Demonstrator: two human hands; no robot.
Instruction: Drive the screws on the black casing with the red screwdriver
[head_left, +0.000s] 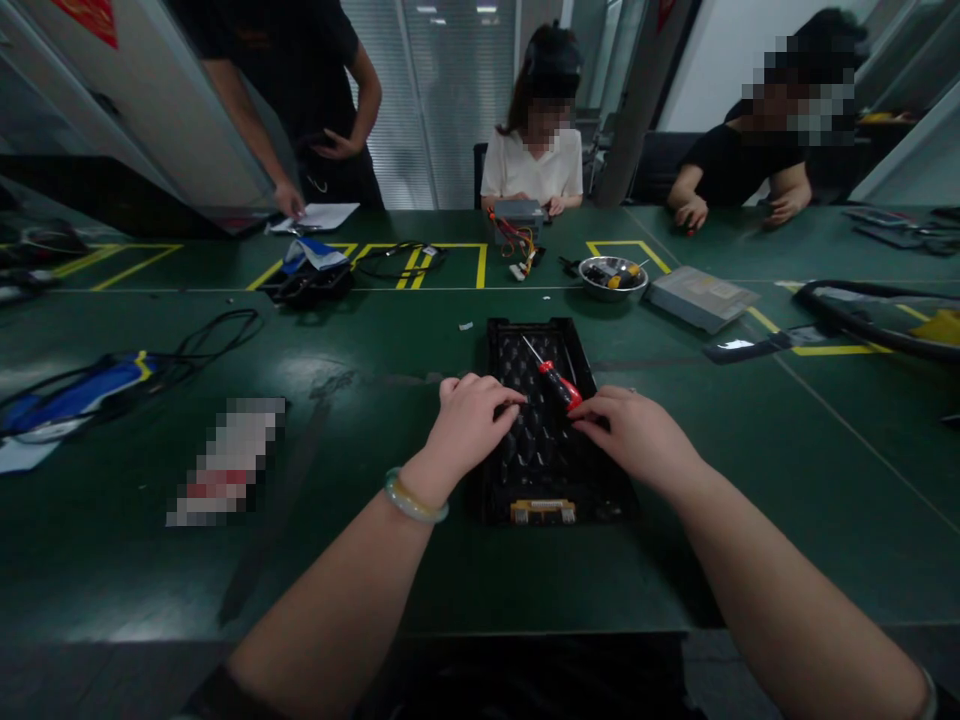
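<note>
A black rectangular plastic tray (536,450) with a quilted-looking floor lies on the table in front of me. Its near end carries a gold-coloured connector piece (542,511). Over the tray, a screwdriver (556,384) with a red and black handle slants, its thin metal shaft pointing up and left. My right hand (634,432) pinches the butt of that handle at the tray's right side. At the left side, my left hand (474,418) reaches over the rim with thumb and fingertips drawn together; whatever is between them is too small to make out.
Beyond the tray stand a metal bowl (611,292) of small parts, a flat grey metal box (701,298) and a power supply (519,218) with loose wires. A blurred-out packet (229,462) and blue cabled items (82,390) lie left. Several people are across the table.
</note>
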